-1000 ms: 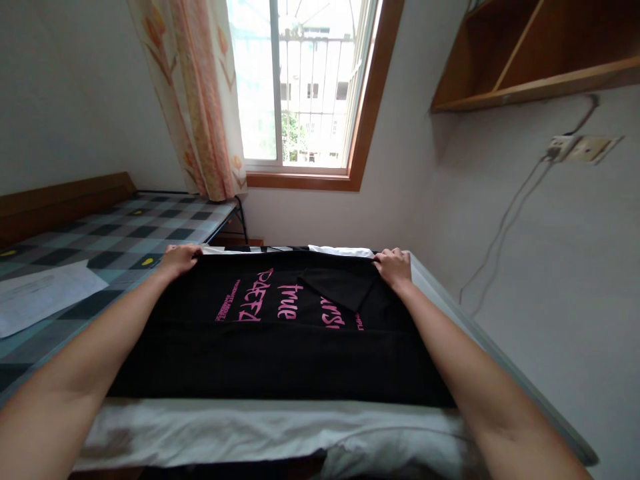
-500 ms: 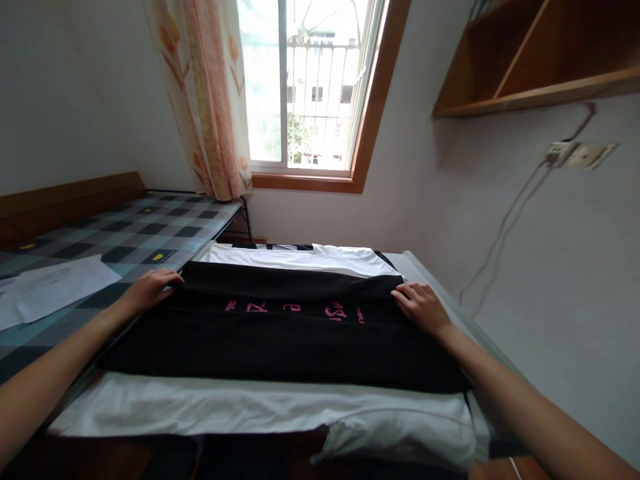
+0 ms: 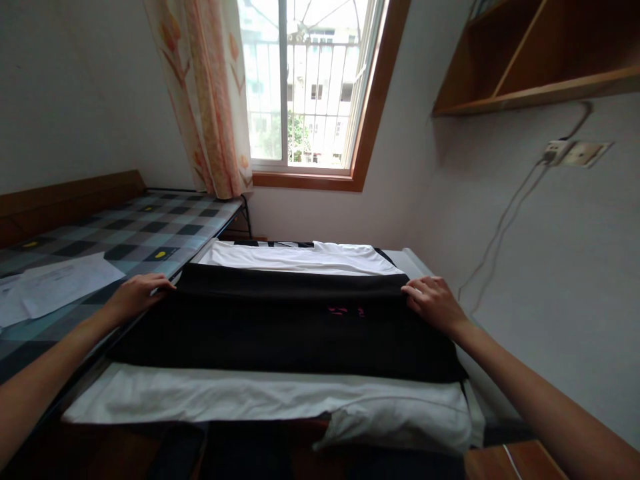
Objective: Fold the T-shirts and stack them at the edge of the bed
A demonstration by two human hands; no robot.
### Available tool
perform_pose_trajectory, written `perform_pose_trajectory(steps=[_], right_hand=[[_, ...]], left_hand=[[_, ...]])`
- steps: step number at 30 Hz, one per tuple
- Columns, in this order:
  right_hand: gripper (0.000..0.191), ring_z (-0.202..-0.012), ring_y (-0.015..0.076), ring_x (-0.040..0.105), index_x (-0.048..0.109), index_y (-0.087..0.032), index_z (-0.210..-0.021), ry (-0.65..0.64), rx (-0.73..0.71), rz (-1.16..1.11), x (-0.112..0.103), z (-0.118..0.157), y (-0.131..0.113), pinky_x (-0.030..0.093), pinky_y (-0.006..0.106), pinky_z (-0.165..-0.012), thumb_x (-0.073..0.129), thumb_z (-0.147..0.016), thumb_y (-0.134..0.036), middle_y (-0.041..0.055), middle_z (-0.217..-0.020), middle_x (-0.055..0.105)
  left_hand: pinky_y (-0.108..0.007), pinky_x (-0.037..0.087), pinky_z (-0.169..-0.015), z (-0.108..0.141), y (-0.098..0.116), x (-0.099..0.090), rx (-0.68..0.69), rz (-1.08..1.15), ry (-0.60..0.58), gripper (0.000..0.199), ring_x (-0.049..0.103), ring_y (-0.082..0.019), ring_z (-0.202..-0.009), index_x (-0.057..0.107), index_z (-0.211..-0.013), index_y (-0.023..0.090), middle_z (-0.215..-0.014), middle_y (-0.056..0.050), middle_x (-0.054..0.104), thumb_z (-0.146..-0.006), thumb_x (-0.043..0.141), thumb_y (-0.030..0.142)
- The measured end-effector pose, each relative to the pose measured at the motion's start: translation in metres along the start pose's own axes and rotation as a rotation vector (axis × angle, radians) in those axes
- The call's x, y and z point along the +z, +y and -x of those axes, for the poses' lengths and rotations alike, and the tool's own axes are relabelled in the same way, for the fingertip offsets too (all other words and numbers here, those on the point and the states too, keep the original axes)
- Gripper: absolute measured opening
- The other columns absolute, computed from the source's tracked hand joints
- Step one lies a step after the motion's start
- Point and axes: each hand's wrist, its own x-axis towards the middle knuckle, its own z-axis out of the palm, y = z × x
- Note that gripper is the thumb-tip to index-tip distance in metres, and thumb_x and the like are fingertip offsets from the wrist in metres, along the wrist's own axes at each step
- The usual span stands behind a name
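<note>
A black garment with pink print lies across the table, its far edge folded over toward the near side. White cloth shows beneath it along the near edge, and a white garment lies behind it. My left hand pinches the black garment's far left corner. At the far right corner, my right hand grips the same garment between thumb and fingers. The folded strip covers most of the pink print; only a little shows toward the right.
A checked mattress with papers on it stands at the left. The wall rises close on the right, with a socket, hanging cords and a shelf above. A wooden stool is at the lower right.
Both hands have moved slightly apart. The black garment's far edge is folded further over the pink print, much of which is now hidden.
</note>
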Motion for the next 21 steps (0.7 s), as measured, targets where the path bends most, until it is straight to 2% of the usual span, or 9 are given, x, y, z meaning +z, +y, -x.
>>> perform_pose_trajectory(steps=[3, 6, 9, 16, 21], right_hand=[[0.022, -0.092, 0.025, 0.056, 0.069, -0.019, -0.099, -0.043, -0.094, -0.008, 0.015, 0.006, -0.002, 0.034, 0.037, -0.083, 0.051, -0.085, -0.017, 0.0089, -0.099, 0.067], [0.02, -0.091, 0.0253, 0.057, 0.068, -0.018, -0.099, -0.016, -0.13, -0.01, 0.023, 0.009, -0.001, 0.036, 0.036, -0.081, 0.053, -0.085, -0.018, 0.0089, -0.098, 0.066], [0.019, -0.09, 0.0257, 0.057, 0.067, -0.018, -0.1, 0.016, -0.16, -0.018, 0.021, 0.009, 0.004, 0.037, 0.036, -0.079, 0.054, -0.086, -0.022, 0.0091, -0.099, 0.066], [0.018, -0.089, 0.0255, 0.058, 0.067, -0.018, -0.098, 0.062, -0.096, -0.033, 0.006, 0.006, 0.005, 0.037, 0.037, -0.082, 0.052, -0.087, -0.02, 0.0093, -0.096, 0.066], [0.016, -0.087, 0.0236, 0.06, 0.067, -0.02, -0.093, -0.023, -0.125, -0.134, 0.015, 0.009, 0.004, 0.039, 0.036, -0.08, 0.053, -0.084, -0.017, 0.0075, -0.095, 0.066]], left_hand=[[-0.027, 0.04, -0.09, 0.004, 0.005, 0.003, 0.177, -0.048, -0.021, 0.026, 0.062, -0.019, -0.097, 0.069, -0.085, 0.034, -0.098, 0.009, 0.071, -0.071, 0.048, 0.027], [-0.031, 0.042, -0.087, 0.005, 0.007, 0.004, 0.262, -0.088, 0.0, 0.028, 0.062, -0.021, -0.093, 0.071, -0.091, 0.025, -0.1, -0.001, 0.07, -0.077, 0.046, 0.024], [-0.032, 0.042, -0.083, 0.008, 0.007, 0.0, 0.339, -0.098, -0.007, 0.029, 0.062, -0.022, -0.092, 0.07, -0.096, 0.019, -0.102, -0.006, 0.068, -0.082, 0.045, 0.02], [-0.033, 0.04, -0.081, 0.018, 0.01, -0.01, 0.316, -0.224, 0.112, 0.027, 0.059, -0.023, -0.089, 0.07, -0.095, 0.019, -0.097, -0.006, 0.067, -0.085, 0.045, 0.018], [-0.03, 0.041, -0.081, 0.021, 0.01, -0.006, 0.345, -0.186, 0.012, 0.032, 0.06, -0.02, -0.088, 0.07, -0.097, 0.02, -0.101, -0.005, 0.066, -0.083, 0.042, 0.011]])
